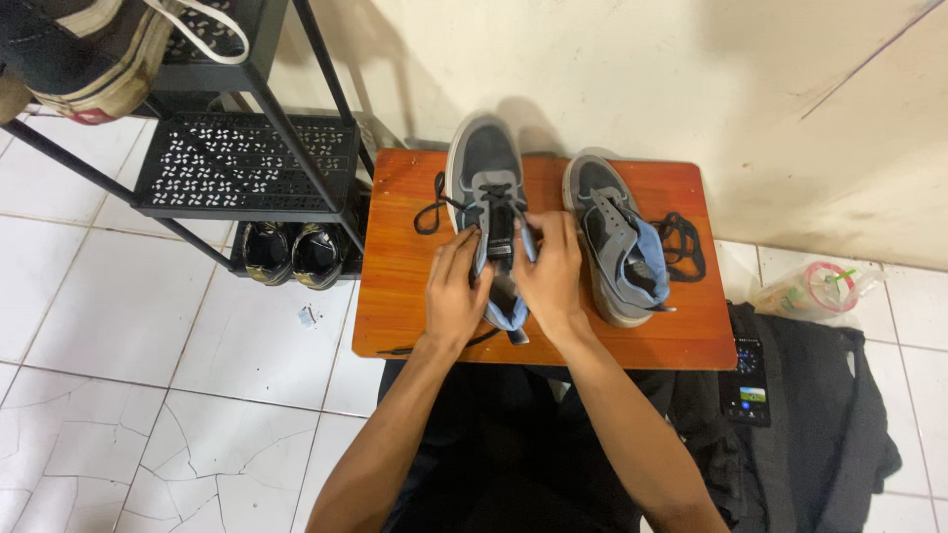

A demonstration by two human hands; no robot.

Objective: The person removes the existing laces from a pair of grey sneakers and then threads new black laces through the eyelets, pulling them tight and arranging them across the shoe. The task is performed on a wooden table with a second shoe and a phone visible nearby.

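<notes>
Two hands, my left hand (pixel 456 286) and right hand (pixel 549 276), have their fingers pinching the black lace (pixel 502 202) on the left shoe (pixel 486 188), which sits on the orange tabletop (pixel 395 286). I think the lace could slip out of my pinch, or a hard tug could slide the shoe off. White floor tiles (pixel 148 326), some cracked, a black rack (pixel 247 163) and a plain wall (pixel 632 69) are around me.

A black metal shoe rack (pixel 247 163) stands left of the desk (pixel 395 286), shiny black shoes (pixel 291 254) tucked beneath it. On the right, a phone (pixel 748 383) lies on dark cloth (pixel 829 415), near a plastic bag (pixel 815 289).
</notes>
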